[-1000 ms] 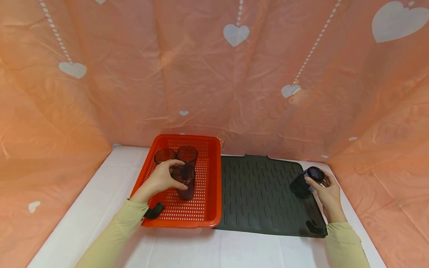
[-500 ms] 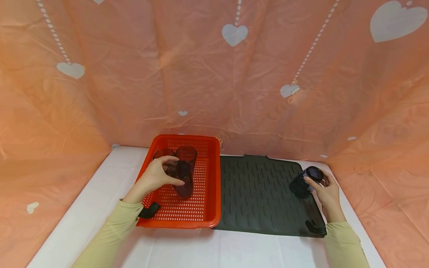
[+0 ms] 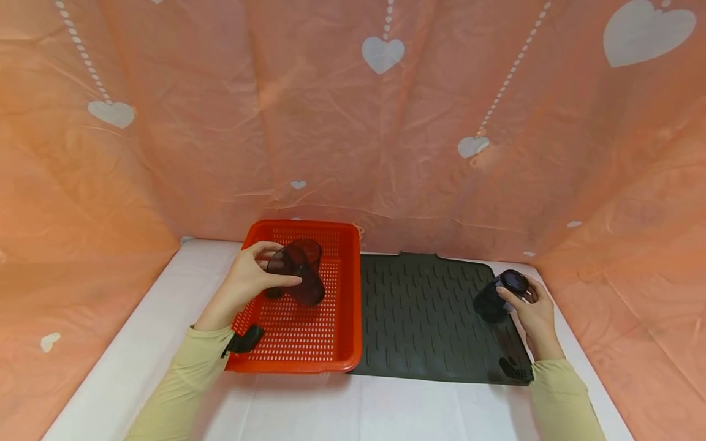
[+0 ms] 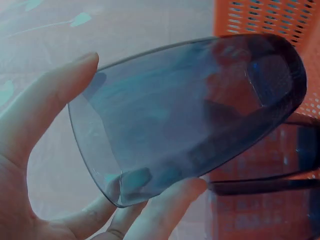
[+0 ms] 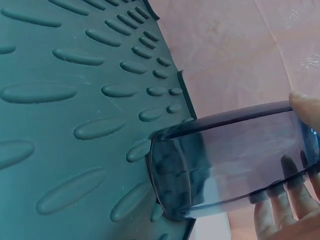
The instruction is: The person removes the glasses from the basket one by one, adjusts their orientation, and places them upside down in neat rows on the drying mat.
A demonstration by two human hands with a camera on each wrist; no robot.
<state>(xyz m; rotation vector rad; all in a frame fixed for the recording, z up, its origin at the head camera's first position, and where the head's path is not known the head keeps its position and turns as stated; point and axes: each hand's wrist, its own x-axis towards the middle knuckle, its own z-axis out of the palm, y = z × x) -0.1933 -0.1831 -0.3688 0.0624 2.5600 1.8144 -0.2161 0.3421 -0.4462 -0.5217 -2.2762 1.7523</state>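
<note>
In the head view my left hand (image 3: 245,278) grips a dark see-through drinking glass (image 3: 310,291) near its rim. The left wrist view has this glass (image 4: 165,120) tilted, thumb on one side and fingers on the other, base pointing away. It hangs over the red plastic basket (image 3: 356,324), where other dark glasses (image 4: 260,215) are partly hidden behind it. At the right, my right hand (image 3: 537,318) holds a second dark glass (image 3: 489,303) near its base. Its mouth points down to the ridged dark mat (image 5: 55,125), and its rim appears to touch the mat.
The basket stands left of the dark mat (image 3: 430,324) on a white-covered table (image 3: 408,407). An orange curtain (image 3: 331,122) with white hearts rises behind and on both sides. A black strap piece (image 3: 245,340) sits by my left wrist.
My left hand has lifted its glass from its place in the basket, up and towards the back, tilting it. My right hand and its glass have hardly moved.
</note>
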